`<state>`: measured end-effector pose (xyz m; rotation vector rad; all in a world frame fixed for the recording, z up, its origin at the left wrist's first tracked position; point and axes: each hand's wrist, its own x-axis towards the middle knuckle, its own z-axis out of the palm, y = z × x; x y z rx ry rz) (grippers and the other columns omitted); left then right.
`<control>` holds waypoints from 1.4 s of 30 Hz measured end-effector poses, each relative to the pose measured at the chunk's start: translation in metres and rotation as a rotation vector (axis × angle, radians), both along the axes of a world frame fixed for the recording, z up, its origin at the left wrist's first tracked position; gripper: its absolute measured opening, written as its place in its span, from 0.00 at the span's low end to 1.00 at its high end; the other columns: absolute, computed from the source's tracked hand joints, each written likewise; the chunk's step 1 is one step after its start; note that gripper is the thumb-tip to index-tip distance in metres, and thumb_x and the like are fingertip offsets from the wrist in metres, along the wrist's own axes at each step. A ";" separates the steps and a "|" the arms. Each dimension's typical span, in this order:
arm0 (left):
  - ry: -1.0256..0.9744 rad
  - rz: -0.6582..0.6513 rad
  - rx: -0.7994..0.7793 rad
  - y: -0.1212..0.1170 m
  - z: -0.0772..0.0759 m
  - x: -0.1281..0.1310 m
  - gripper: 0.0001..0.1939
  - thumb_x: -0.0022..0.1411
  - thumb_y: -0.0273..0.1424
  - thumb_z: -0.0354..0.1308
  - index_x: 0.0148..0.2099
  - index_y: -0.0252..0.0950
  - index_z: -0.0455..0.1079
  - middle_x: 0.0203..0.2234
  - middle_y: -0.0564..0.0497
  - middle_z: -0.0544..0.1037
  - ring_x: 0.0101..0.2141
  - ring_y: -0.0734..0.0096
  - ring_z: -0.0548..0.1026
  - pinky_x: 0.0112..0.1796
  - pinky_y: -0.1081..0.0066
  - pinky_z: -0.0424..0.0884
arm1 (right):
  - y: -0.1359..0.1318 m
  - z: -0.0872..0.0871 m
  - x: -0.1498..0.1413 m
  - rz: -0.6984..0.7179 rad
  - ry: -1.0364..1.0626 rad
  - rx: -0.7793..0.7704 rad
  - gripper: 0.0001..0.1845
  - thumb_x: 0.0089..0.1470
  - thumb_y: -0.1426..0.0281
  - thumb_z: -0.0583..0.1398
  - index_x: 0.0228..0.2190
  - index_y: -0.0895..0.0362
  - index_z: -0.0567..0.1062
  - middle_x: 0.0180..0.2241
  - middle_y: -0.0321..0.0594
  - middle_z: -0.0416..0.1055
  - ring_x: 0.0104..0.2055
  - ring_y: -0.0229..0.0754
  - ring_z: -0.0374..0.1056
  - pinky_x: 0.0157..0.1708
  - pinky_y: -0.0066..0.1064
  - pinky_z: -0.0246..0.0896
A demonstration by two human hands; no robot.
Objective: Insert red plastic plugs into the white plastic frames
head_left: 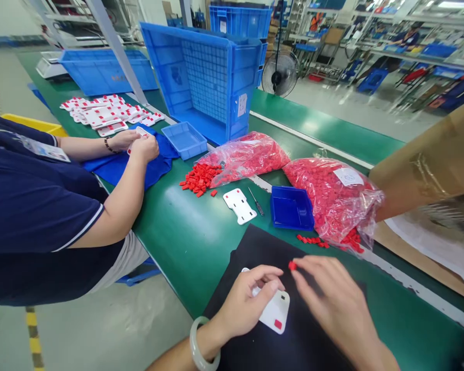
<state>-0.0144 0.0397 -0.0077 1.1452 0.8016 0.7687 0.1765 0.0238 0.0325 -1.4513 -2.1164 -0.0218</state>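
Observation:
My left hand (pixel 245 301) grips a white plastic plate (pixel 276 312) over a black mat (pixel 270 257); the plate shows one red cap fitted near its lower edge. My right hand (pixel 332 299) pinches a small red cap (pixel 292 266) between thumb and forefinger, just above the plate. A second white plate (pixel 238 205) lies on the green table beside a thin screwdriver (pixel 256 201). A small dark blue tray (pixel 292 208) stands beyond the mat.
Two clear bags of red caps (pixel 251 154) (pixel 332 198) lie on the green table (pixel 189 237), with loose caps (pixel 199 180) spilled. A co-worker at the left handles a white plate (pixel 141 133) over a blue cloth. Blue crates (pixel 212 77) and a cardboard box (pixel 429 165) stand around.

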 end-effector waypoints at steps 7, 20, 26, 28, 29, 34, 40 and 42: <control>0.232 0.046 0.161 0.005 -0.013 -0.005 0.10 0.66 0.32 0.53 0.43 0.36 0.75 0.34 0.48 0.78 0.37 0.68 0.73 0.43 0.68 0.67 | 0.130 -0.027 0.060 -0.002 -0.394 -0.055 0.10 0.61 0.69 0.57 0.36 0.58 0.78 0.34 0.44 0.74 0.37 0.46 0.66 0.39 0.38 0.62; 0.254 0.025 0.177 0.010 -0.018 -0.004 0.09 0.63 0.30 0.55 0.40 0.35 0.76 0.30 0.47 0.77 0.35 0.67 0.74 0.39 0.71 0.68 | 0.172 -0.058 0.069 0.102 -0.647 -0.207 0.13 0.62 0.72 0.55 0.32 0.59 0.79 0.31 0.44 0.72 0.37 0.48 0.62 0.34 0.37 0.52; 0.303 0.034 0.217 0.011 -0.019 -0.004 0.09 0.64 0.30 0.53 0.41 0.36 0.75 0.30 0.49 0.77 0.35 0.67 0.73 0.40 0.69 0.68 | 0.165 -0.048 0.072 0.081 -0.585 -0.186 0.12 0.62 0.72 0.55 0.35 0.59 0.79 0.33 0.44 0.73 0.38 0.47 0.63 0.37 0.37 0.54; 0.333 0.043 0.268 0.012 -0.020 -0.005 0.09 0.65 0.29 0.52 0.42 0.37 0.74 0.32 0.49 0.77 0.37 0.67 0.73 0.42 0.68 0.68 | 0.159 -0.039 0.075 0.062 -0.537 -0.166 0.11 0.62 0.70 0.55 0.38 0.58 0.78 0.36 0.44 0.74 0.40 0.47 0.63 0.38 0.37 0.55; 0.356 0.043 0.302 0.012 -0.020 -0.005 0.09 0.64 0.28 0.52 0.43 0.36 0.73 0.34 0.48 0.76 0.38 0.66 0.73 0.43 0.67 0.68 | 0.156 -0.036 0.076 0.049 -0.511 -0.157 0.11 0.62 0.69 0.55 0.39 0.57 0.78 0.38 0.44 0.74 0.41 0.47 0.64 0.39 0.36 0.55; 0.632 -0.082 0.507 0.003 -0.022 -0.002 0.24 0.59 0.34 0.61 0.57 0.38 0.66 0.47 0.46 0.73 0.47 0.57 0.69 0.50 0.58 0.66 | 0.137 -0.035 0.075 -0.063 -0.401 -0.143 0.11 0.61 0.67 0.56 0.37 0.57 0.77 0.36 0.44 0.74 0.39 0.49 0.65 0.37 0.38 0.57; 1.043 -0.342 0.665 -0.009 -0.013 0.019 0.33 0.44 0.45 0.72 0.48 0.32 0.70 0.41 0.41 0.74 0.43 0.49 0.71 0.46 0.51 0.69 | 0.105 -0.038 0.066 -0.242 -0.196 -0.123 0.11 0.59 0.64 0.57 0.37 0.57 0.76 0.36 0.46 0.74 0.41 0.52 0.66 0.43 0.43 0.58; 1.136 -0.401 0.646 -0.009 -0.007 0.023 0.31 0.43 0.44 0.73 0.44 0.29 0.70 0.37 0.41 0.74 0.41 0.49 0.72 0.43 0.52 0.71 | 0.081 -0.037 0.061 -0.291 -0.103 -0.125 0.10 0.58 0.62 0.57 0.35 0.56 0.75 0.35 0.45 0.74 0.41 0.51 0.67 0.42 0.42 0.59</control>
